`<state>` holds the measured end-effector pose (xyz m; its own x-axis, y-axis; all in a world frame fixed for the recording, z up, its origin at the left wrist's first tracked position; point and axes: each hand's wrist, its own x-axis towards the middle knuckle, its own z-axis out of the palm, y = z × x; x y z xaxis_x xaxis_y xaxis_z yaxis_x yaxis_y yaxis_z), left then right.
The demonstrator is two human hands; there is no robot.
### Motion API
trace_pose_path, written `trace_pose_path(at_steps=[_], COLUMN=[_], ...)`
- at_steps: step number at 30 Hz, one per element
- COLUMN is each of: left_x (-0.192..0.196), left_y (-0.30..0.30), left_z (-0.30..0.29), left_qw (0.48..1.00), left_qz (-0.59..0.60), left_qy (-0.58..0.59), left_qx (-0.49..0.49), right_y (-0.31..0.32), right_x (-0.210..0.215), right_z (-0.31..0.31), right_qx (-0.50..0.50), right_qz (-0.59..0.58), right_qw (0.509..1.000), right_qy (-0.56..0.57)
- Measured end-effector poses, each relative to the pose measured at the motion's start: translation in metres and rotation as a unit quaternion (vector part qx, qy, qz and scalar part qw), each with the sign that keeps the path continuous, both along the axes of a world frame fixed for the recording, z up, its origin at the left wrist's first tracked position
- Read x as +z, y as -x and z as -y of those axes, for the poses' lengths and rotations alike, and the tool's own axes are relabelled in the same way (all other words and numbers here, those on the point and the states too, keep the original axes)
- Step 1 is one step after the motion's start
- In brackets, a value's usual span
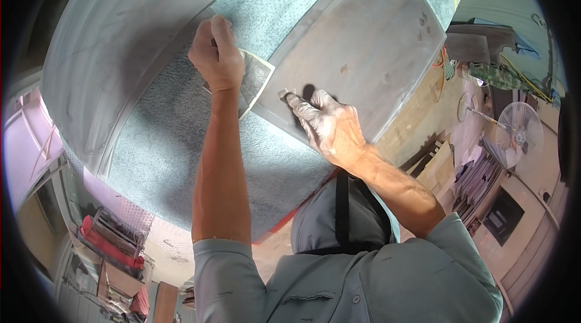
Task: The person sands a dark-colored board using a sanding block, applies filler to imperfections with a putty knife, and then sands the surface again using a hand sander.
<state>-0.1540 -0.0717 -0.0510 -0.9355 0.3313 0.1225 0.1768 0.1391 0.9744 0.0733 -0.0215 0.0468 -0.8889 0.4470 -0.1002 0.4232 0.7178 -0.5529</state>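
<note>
My left hand (219, 59) is closed in a fist above the blue-grey carpeted surface (175, 135), close to the edge of a curved grey panel (121, 38). Whatever its fingers may hold is hidden. Beside that wrist, a grey square sheet with a pale border (257, 81) lies partly under the hand. My right hand (330, 123), whitened with dust, rests at the near left corner of a second grey panel (363, 50). Its fingertips pinch a small greyish-tan piece (287, 93) against this panel. Several brownish spots mark the panel's face.
A red edge (284, 220) borders the carpeted surface in front of me. On the right stand a white fan (520, 126) and stacked flat sheets (478, 184). Red material (109, 244) and boards lie on a rack at the lower left.
</note>
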Motion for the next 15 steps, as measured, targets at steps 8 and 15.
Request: trace_pose_path(at_steps=[8,15], left_x=[0.002,-0.003], left_y=[-0.001,-0.001], left_z=[-0.005,-0.003], left_qw=[0.999,0.999], left_qz=[-0.041,-0.031], left_qy=[0.008,0.022], left_qx=[-0.001,-0.019], right_y=[0.004,-0.033], right_x=[-0.001,0.003], right_z=[-0.004,-0.013], right_qx=[0.006,-0.022], right_qz=[0.062,-0.003], right_qw=[0.998,1.0], right_qy=[0.0,0.007])
